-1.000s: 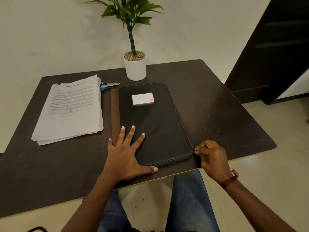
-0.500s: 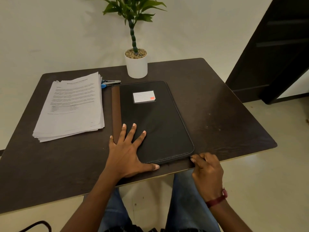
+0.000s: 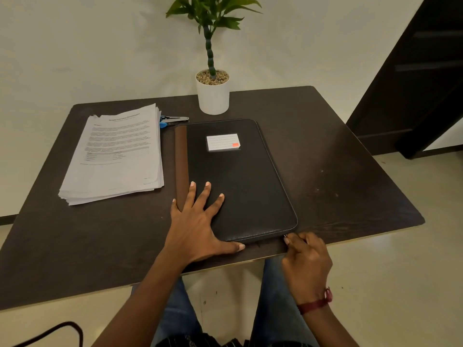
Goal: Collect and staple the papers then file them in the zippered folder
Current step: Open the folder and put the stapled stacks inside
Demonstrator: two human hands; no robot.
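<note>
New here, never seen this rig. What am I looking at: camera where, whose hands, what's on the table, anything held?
No robot: one camera, worn on a person's head, looks down at their own hands. On the table lie a stack of papers, a stapler partly hidden by it, a black folder and a potted plant. The left hand presses flat on the folder; the right hand pinches what looks like the zipper pull at its near right corner.

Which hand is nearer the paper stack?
Left. The left hand rests on the folder at its near-left corner, near the paper stack; the right hand pinches the zipper pull at the near-right corner.
</note>
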